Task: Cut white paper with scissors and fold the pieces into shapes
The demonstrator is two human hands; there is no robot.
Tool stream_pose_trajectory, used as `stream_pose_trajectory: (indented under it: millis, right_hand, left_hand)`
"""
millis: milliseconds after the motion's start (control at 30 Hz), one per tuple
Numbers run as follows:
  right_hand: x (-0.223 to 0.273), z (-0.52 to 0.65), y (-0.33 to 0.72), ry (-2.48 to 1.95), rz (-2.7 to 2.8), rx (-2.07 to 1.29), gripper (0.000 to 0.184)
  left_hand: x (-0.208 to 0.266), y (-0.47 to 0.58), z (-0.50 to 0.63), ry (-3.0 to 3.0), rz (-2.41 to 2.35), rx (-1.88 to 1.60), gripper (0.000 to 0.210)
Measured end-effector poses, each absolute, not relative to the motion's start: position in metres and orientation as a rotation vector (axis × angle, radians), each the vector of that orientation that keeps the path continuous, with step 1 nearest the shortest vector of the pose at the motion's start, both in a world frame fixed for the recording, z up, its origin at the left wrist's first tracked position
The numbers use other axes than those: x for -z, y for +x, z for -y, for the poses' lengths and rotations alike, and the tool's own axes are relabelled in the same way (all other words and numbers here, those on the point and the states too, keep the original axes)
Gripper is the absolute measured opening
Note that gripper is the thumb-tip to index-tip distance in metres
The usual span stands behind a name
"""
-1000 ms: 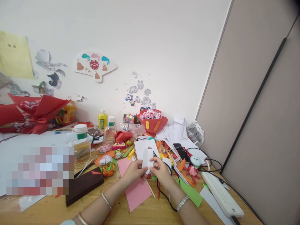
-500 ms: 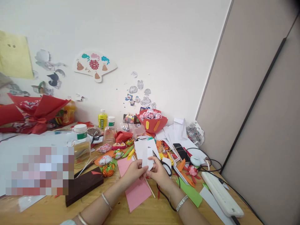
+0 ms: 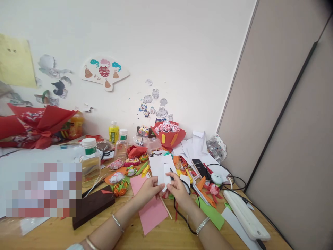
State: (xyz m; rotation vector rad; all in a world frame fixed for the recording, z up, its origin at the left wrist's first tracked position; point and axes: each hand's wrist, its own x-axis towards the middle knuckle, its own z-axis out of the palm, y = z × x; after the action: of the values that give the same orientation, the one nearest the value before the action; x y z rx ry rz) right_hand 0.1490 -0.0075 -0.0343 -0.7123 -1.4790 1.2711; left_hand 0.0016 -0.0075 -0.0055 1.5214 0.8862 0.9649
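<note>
Between our hands, just above the bench [image 3: 161, 239], we pinch a small white paper piece [image 3: 163, 176]: left hand [image 3: 147, 190] and right hand [image 3: 179, 189] closed on its lower edge, holding it upright over the pink sheet [image 3: 151, 211].

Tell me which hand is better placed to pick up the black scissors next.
Right, probably. The right hand pinches the white paper beside the scissors, which lie just past its fingers. The left hand holds the paper's other edge, farther away.
</note>
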Motion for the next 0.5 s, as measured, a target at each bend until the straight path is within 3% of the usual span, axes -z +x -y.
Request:
stream_pose_trajectory:
  millis: [133,333,500]
  right_hand:
    - [0.038,0.006,0.150,-0.783,1.487,-1.215,0.035]
    - [0.018,0.010,0.158,-0.957,1.494,-0.844,0.031]
    - [-0.033,0.051,0.157,-0.600,1.611,-1.180,0.030]
  left_hand:
    - [0.006,0.000,0.006,1.523,-0.923,-0.958,0.036]
    - [0.014,-0.001,-0.001,1.524,-0.974,-0.999,0.035]
    - [0.016,0.000,-0.003,1.537,-1.032,-1.004,0.029]
